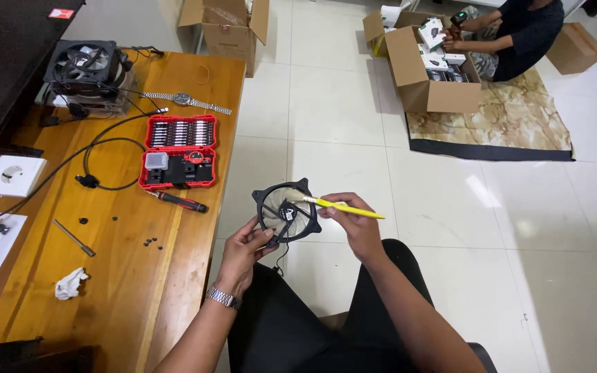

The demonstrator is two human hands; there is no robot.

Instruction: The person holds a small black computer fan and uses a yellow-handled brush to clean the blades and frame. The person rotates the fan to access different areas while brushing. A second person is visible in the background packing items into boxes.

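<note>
While the left hand [243,250] pinches its rim at seven o'clock, the round black fan [286,211] shows pale translucent blades. From three o'clock, the right hand [355,220] has its grip pressed together on a yellow brush [343,206], bristles touching the hub.

red bit case [178,152], wristwatch [186,101] and cooler [86,67] on wooden table [126,276].

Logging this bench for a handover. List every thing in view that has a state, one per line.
Round black fan: held upright by left hand.
Yellow brush: in right hand, bristles on the fan hub.
Red bit case: open, lid up.
Red-handled screwdriver: lying on the wooden table.
Cardboard box: flaps open.
Wristwatch: laid flat, off the wrist.
</note>
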